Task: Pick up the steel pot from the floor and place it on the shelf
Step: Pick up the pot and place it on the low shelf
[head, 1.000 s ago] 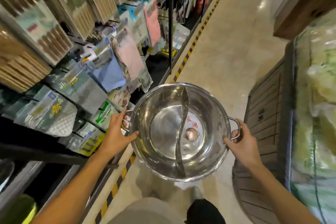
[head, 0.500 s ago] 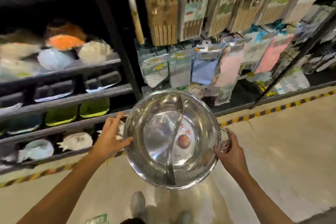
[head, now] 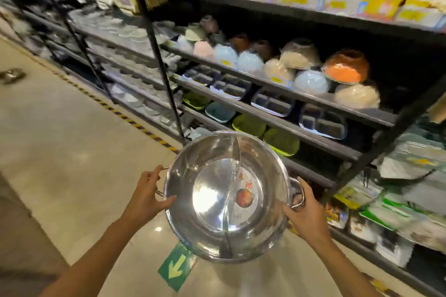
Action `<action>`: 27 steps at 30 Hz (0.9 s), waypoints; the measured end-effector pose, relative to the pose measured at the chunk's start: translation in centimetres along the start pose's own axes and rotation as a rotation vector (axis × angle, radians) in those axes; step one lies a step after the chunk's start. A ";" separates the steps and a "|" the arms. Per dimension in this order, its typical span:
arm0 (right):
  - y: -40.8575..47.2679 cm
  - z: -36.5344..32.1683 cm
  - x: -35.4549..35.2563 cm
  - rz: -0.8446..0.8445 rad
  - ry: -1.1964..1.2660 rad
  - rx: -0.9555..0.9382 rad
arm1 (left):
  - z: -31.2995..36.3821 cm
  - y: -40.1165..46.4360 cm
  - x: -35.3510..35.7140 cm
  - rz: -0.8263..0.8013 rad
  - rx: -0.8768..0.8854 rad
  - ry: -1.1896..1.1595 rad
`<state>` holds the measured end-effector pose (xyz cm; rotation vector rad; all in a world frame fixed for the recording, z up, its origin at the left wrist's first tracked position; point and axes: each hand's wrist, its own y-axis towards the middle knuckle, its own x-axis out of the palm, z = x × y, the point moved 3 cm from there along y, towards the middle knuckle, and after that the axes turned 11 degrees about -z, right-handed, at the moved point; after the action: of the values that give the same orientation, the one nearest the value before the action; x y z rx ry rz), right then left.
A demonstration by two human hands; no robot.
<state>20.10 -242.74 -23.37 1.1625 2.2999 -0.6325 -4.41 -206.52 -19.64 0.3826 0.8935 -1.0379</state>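
A person's left hand and right hand carried the round, divided steel pot above the shop floor, fingers closed around its side handles, beside the black metal shelf; finding a free spot there appeared next.

Glossy beige floor — dark shelving, seemingly stocked with bowls.

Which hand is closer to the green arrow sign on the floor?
Left. In the picture the left hand, on the pot's left handle, sits up and left of the arrow sign; the right hand, on the right handle, is farther off, across the pot.
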 end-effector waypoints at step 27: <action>27.7 -40.7 40.2 -0.486 -0.072 -0.431 | -37.7 -1.0 -27.8 0.477 -0.487 -0.189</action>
<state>13.54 -179.57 -21.12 0.3798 2.4992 -0.3026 -28.22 -166.13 -20.31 0.0741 0.8008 -0.3892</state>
